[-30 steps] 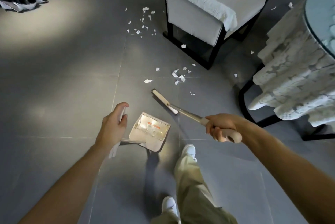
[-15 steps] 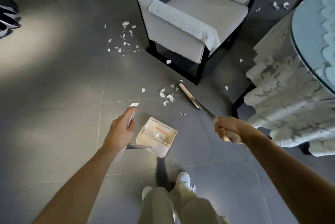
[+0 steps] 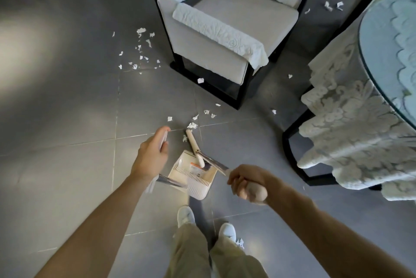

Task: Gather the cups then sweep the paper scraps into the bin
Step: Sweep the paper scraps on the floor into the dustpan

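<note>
Your left hand is curling its fingers round the white upright handle of the dustpan, a little left of the frame's centre. The pan is sitting on the grey floor just ahead of your shoes. Right of it, your right hand is wrapping tightly round the rounded top end of the broom. Its shaft is slanting up and left from your fist. The cream broom head is lying across the pan's far edge, with one end over the pan and the other on the floor beyond it.

Paper scraps are lying just past the broom head's far end, and a few more are trailing off to the right of it. One scrap is lying beside the head, close to the pan's edge. Another loose scatter is spreading over the floor in the upper left of the frame, left of the chair. Single bits are lying under the chair's front edge, between the chair and the table, and along the top right. A lace cloth is hanging from the table at the right edge.
</note>
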`<state>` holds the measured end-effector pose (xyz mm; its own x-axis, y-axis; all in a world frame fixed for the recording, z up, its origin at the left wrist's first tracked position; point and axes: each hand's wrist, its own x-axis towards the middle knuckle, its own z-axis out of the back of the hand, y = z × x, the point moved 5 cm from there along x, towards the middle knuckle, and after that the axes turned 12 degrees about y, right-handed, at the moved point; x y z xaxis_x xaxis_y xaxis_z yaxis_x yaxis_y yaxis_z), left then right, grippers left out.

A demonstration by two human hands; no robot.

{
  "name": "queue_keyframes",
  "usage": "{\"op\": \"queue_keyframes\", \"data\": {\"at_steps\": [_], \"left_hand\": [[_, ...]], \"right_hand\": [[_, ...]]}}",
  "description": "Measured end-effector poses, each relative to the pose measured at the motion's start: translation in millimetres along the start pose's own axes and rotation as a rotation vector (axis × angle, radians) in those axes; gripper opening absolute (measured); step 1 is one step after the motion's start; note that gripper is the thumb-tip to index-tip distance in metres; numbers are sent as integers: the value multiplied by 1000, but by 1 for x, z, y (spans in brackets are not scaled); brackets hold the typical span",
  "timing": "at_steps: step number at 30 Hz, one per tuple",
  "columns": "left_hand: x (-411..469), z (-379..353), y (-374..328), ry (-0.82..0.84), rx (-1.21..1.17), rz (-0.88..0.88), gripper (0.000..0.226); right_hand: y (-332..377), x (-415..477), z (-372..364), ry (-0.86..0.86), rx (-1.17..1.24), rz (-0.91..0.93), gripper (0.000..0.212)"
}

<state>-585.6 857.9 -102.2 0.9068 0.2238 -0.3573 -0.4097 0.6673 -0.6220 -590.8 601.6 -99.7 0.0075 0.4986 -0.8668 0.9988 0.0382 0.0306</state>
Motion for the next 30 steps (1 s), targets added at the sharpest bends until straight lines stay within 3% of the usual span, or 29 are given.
{"op": "queue_keyframes", "data": {"at_steps": [3,7,10,12,16,21,27,30], "left_hand": [[3,9,5,19,-8,-4,30],[1,22,18,23,-46,20,30],[4,32,30,0,-88,20,30],[11,41,36,-10,-99,27,30],[20,54,45,-7,-105,41,31],[33,68,56,-55,-142,92,34],[46,69,64,-21,-149,178,52],[54,71,66,-36,-124,214,48]], "right_hand": [[19,-19,-21,8,25,-16,20],[32,-29,-53,-72,-220,2,15],[51,-22,-73,-155,-336,62,44],[70,-18,-81,-167,-352,115,50],[113,-14,-92,-76,-242,234,20],[180,-1,-94,-43,-66,302,27],[271,15,-98,-77,-88,375,32],[308,30,-111,-94,-360,341,38]]}}
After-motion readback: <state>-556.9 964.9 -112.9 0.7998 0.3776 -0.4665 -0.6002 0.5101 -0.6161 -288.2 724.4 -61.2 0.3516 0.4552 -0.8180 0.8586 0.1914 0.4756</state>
